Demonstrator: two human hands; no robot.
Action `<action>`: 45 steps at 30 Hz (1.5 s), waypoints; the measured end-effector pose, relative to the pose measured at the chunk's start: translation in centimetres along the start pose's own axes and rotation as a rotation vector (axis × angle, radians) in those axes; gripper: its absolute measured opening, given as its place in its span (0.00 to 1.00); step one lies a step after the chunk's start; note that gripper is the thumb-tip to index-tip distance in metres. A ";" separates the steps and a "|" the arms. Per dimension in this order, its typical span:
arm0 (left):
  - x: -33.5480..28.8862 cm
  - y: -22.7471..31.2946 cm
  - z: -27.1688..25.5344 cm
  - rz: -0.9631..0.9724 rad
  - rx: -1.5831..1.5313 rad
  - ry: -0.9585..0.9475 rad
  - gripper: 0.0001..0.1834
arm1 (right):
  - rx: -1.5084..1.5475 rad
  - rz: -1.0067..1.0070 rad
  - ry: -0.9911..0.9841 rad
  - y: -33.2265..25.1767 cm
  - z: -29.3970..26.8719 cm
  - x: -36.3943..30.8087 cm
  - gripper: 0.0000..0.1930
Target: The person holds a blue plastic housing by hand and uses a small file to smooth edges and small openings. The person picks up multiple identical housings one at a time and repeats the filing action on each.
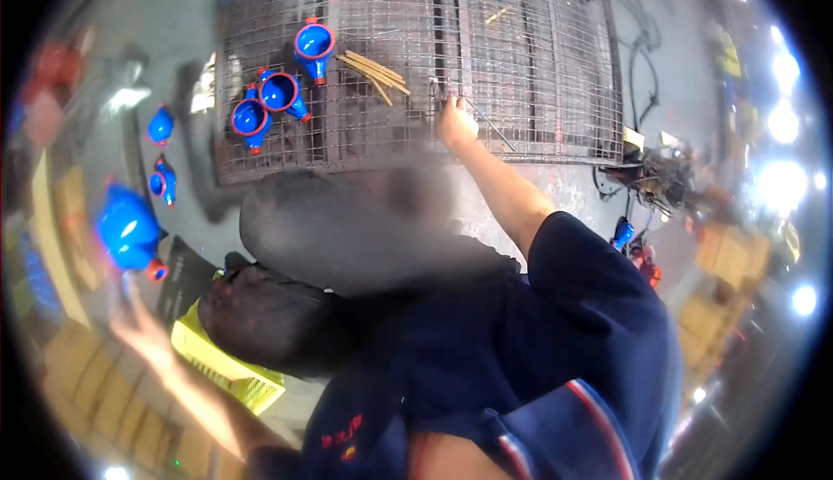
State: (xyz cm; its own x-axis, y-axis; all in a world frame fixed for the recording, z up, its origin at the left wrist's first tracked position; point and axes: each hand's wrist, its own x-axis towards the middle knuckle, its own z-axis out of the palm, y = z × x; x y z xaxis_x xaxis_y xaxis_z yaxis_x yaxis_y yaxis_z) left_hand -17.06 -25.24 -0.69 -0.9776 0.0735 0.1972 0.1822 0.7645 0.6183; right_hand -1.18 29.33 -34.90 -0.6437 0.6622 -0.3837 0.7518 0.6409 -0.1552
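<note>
My right hand (457, 124) is closed over the wire mesh table (382, 12), its fingertips at the upper end of a thin metal rod (493, 126). At the far left, my blurred left hand (139, 328) is just below a large blue casting (128, 228) with red-rimmed ends. Smear hides whether its fingers grip that piece. Three similar blue castings lie on the mesh: one upper (314, 44), one in the middle (278, 92) and one lower left (249, 119). Several thin yellowish sticks (375, 71) lie beside them.
Two more blue castings, one upper (160, 124) and one lower (162, 182), stand left of the table. A yellow plastic crate (227, 367) is by my left forearm. Dark machinery (664, 176) and cables (640, 55) are at right. Box stacks line both sides.
</note>
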 end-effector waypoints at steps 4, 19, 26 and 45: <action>-3.1 9.8 2.2 0.409 0.214 -0.066 0.16 | -0.116 -0.069 0.015 -3.1 -5.6 -2.2 0.25; -15.8 17.7 6.1 0.726 0.275 0.085 0.27 | 2.006 -0.520 -1.255 -22.4 -21.1 -23.7 0.22; -16.9 16.9 6.7 0.145 -0.782 0.369 0.56 | 1.976 -0.787 -1.441 -24.7 -23.0 -27.5 0.26; -19.7 13.3 4.4 -0.051 -0.986 0.215 0.55 | 1.493 -1.264 -0.988 -29.9 -22.5 -30.0 0.15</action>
State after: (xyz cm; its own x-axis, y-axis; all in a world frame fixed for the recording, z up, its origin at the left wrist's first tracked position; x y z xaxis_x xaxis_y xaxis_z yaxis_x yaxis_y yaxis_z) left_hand 4.18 -13.74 0.28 -0.9647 -0.1356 0.2258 0.2416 -0.1142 0.9636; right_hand -7.59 -0.99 1.79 -0.8525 -0.4117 0.3222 -0.0474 -0.5530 -0.8319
